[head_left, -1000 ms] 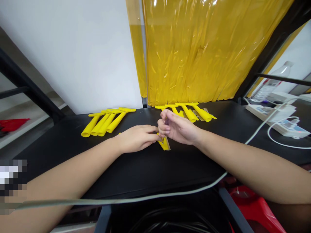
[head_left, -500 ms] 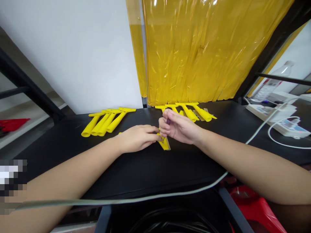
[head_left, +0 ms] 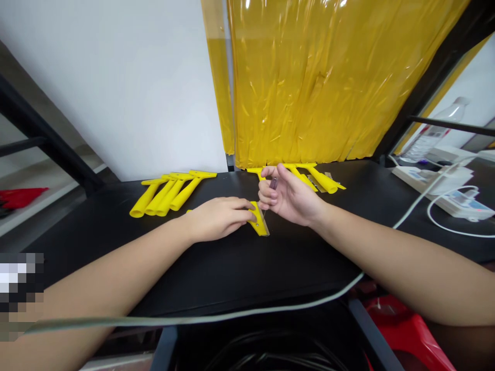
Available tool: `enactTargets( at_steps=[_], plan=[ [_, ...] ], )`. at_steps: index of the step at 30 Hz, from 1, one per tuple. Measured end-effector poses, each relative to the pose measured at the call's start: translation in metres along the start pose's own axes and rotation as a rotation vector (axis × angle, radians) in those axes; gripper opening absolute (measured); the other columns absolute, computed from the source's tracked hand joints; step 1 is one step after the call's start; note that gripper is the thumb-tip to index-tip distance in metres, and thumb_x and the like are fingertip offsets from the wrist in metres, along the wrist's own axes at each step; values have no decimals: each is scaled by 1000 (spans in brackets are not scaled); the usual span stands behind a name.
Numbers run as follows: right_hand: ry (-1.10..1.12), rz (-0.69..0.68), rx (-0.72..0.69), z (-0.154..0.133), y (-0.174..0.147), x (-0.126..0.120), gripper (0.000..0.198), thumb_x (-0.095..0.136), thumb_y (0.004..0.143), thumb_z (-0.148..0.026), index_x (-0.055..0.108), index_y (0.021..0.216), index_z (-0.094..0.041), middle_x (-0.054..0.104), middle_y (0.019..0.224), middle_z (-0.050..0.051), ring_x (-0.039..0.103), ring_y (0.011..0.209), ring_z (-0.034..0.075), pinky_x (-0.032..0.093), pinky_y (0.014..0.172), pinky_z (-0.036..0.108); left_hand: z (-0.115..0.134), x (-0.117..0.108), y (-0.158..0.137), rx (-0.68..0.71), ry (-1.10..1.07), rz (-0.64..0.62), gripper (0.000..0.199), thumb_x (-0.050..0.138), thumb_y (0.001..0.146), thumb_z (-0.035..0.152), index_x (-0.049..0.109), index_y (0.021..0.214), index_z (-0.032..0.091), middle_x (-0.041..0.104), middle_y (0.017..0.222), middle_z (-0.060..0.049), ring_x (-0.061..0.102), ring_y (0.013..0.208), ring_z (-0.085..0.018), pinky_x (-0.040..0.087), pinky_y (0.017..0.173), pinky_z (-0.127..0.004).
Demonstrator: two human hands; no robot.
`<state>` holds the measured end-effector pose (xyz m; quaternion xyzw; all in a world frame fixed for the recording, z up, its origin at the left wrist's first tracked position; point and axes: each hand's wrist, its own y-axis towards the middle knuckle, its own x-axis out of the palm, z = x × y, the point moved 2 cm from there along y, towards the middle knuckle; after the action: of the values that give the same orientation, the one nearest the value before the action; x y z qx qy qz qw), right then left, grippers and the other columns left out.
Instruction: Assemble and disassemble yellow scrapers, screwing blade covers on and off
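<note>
My left hand (head_left: 218, 219) is closed over the handle of a yellow scraper (head_left: 259, 221), pressing it flat on the black table. The scraper's head points right, with a thin blade along its edge and a small screw hole or screw on its face. Just above that head, my right hand (head_left: 288, 198) curls its fingers round a small screwdriver (head_left: 274, 183) with a dark, see-through handle. Its thin shaft is mostly hidden by the fingers. Palm and thumb of this hand are turned partly up.
Several yellow scraper handles (head_left: 166, 196) lie side by side at the back left. More yellow scrapers (head_left: 323, 180) lie behind my right hand. White power strips (head_left: 444, 190) stand at the right near a plastic bottle (head_left: 435, 131). A pale cable (head_left: 232, 313) crosses the table's front edge.
My right hand has lifted slightly off the scraper head and turned, with its fingers opening a little round the screwdriver. My left hand and the scraper have barely shifted.
</note>
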<state>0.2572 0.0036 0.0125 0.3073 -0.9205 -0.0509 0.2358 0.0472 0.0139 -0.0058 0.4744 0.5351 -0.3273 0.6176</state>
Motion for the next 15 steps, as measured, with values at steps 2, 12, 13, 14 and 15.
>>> enactTargets(
  at_steps=[2, 12, 13, 14, 15],
  plan=[
    [-119, 11, -63, -4, -1, -4, 31, 61, 98, -56, 53, 97, -26, 40, 68, -6, 37, 60, 14, 41, 67, 30, -4, -1, -2, -47, 15, 4, 27, 52, 103, 18, 72, 119, 26, 70, 131, -7, 69, 117, -21, 55, 103, -34],
    [-1500, -111, 31, 11, -5, -18, 25, 73, 88, -27, 72, 112, -21, 63, 78, 0, 53, 67, 16, 36, 67, 31, -26, -4, -12, -115, -30, 69, 28, 50, 104, 17, 71, 122, 22, 67, 129, -10, 67, 116, -22, 55, 101, -34],
    [-1515, -127, 53, 13, -4, -18, 26, 74, 88, -29, 71, 113, -21, 66, 81, 1, 55, 69, 16, 37, 67, 32, -26, -4, -12, -117, -39, 74, 27, 51, 103, 17, 71, 121, 22, 67, 128, -10, 67, 116, -22, 55, 101, -34],
    [-1521, -139, 69, 15, -3, -19, 27, 75, 88, -31, 71, 113, -21, 67, 83, 2, 57, 71, 17, 38, 68, 32, -26, -4, -13, -117, -47, 77, 27, 51, 103, 17, 71, 121, 22, 67, 128, -10, 68, 115, -22, 55, 101, -33],
    [-1527, -147, 78, 17, -3, -19, 27, 75, 88, -32, 71, 112, -21, 69, 85, 2, 59, 72, 17, 38, 68, 32, -26, -4, -13, -114, -55, 80, 27, 52, 103, 16, 71, 120, 22, 67, 128, -10, 68, 115, -22, 55, 101, -33]
  ],
)
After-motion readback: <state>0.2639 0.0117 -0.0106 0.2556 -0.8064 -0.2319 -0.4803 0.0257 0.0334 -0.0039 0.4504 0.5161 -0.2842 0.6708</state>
